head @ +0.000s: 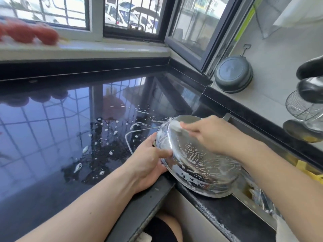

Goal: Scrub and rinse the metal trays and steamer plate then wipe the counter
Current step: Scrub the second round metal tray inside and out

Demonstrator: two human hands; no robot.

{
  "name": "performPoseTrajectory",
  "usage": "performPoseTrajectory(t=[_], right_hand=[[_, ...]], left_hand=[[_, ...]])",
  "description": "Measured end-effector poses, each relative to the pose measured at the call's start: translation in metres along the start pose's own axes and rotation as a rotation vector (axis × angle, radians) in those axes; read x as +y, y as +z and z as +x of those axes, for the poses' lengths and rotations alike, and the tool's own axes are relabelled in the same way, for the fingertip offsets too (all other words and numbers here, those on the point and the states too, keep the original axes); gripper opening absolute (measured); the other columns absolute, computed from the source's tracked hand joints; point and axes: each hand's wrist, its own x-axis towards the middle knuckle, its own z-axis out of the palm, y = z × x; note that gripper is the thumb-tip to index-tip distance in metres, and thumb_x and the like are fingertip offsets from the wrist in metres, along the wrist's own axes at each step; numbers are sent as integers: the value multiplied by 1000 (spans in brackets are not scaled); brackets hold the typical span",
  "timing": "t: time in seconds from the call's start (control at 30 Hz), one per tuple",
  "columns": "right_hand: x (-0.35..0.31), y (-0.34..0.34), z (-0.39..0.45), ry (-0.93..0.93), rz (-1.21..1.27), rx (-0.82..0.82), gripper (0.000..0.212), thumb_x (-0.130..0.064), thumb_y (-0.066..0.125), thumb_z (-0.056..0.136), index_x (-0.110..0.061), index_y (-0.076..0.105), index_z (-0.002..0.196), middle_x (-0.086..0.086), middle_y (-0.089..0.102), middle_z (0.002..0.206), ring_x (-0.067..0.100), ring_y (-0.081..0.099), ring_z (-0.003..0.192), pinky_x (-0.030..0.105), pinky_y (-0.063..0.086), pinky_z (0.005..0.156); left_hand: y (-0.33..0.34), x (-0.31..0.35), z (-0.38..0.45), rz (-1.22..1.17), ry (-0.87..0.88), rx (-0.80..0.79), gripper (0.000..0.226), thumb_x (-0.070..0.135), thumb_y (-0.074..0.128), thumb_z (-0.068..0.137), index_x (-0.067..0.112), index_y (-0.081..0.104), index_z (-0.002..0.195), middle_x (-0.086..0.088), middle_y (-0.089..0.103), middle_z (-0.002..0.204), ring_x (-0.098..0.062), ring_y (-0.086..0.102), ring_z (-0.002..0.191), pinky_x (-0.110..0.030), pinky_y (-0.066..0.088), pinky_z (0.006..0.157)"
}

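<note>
- While the metal tray (197,165) serves as landmark, items run left to right: far left of it, blurred red objects (28,34) lie on the pale windowsill.
- Left of the tray, the counter (52,137) is black, glossy and mirror-like, flecked with white suds and streaks.
- At the tray's left rim, the left hand (148,159) clamps the edge, thumb over the soapy face and fingers curled beneath.
- Round, shallow and of polished steel, the tray is tilted, its lower rim apparently resting on the dark ledge between counter and sink (248,193); foam patterns cover its face.
- At the tray's upper rim, the right hand (211,131) is closed on a small whitish scrubber (174,125), pressed to the metal.
- Right of the tray, a dark round pan (233,74) hangs on the tiled wall; further right is a wire-mesh strainer (300,106).
- Risk, as judged: soap makes the steel slick, so hard scrubbing could twist the rim out of the left grip and drop the tray into the sink; more suds would spatter the counter.
</note>
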Motion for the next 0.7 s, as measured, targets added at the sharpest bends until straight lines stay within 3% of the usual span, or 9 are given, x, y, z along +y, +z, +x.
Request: performPoseTrajectory(t=[0.1,0.2,0.23,0.3,0.37,0.43,0.57,0.63,0.7], right_hand=[[14,3,29,100,8,-8,40,-43,44,103,-66,42,136,3,65,134,35,62,116,46,52,96],[-2,2,15,-50,200,-62,38,-42,54,101,-57,51,135,-8,63,138,17,59,126,37,47,108],[-8,-2,9,-87,233,-102,37,-42,56,101,-56,53,135,-12,62,138,12,57,128,34,45,110],[-2,-8,17,-58,186,-90,36,-44,54,101,-59,52,134,-13,64,135,15,60,124,36,48,106],[16,-12,38,87,69,-52,35,-42,48,104,-58,52,135,-2,68,128,27,63,113,40,52,95],[28,-12,50,207,0,-55,36,-36,46,105,-50,55,138,5,65,130,31,60,113,42,51,95],[14,-12,43,87,137,-86,34,-38,50,105,-46,59,136,0,68,129,22,61,117,34,50,96],[14,-16,38,65,200,-130,31,-41,53,103,-49,61,132,-9,73,116,10,65,101,22,48,81],[33,-18,47,165,103,-94,30,-41,53,102,-53,63,127,-3,72,113,18,65,96,28,52,80]], left_hand=[[0,1,0,-15,-1,9,53,-22,46,91,2,56,137,-27,69,126,-33,70,99,-44,59,87],[-1,1,1,-12,9,2,52,-22,48,92,4,57,136,-28,67,127,-33,70,97,-45,61,83],[-1,0,1,-4,16,4,52,-21,50,93,6,57,136,-28,67,128,-37,70,101,-51,61,89],[0,-1,1,16,30,15,51,-20,54,93,9,58,135,-27,68,128,-45,68,115,-60,54,102],[2,-1,2,46,31,16,49,-19,56,94,8,58,135,-23,71,124,-43,68,116,-58,56,99],[2,-1,1,59,27,20,48,-18,57,94,7,58,135,-21,73,122,-41,70,113,-52,60,94],[5,1,1,44,13,35,49,-20,56,93,8,58,133,-21,74,119,-40,72,111,-51,60,92],[6,1,2,33,8,48,51,-21,56,92,10,57,133,-21,74,119,-40,72,111,-56,57,98],[6,1,2,37,4,61,53,-22,57,91,12,57,133,-20,74,119,-39,72,111,-58,55,101]])
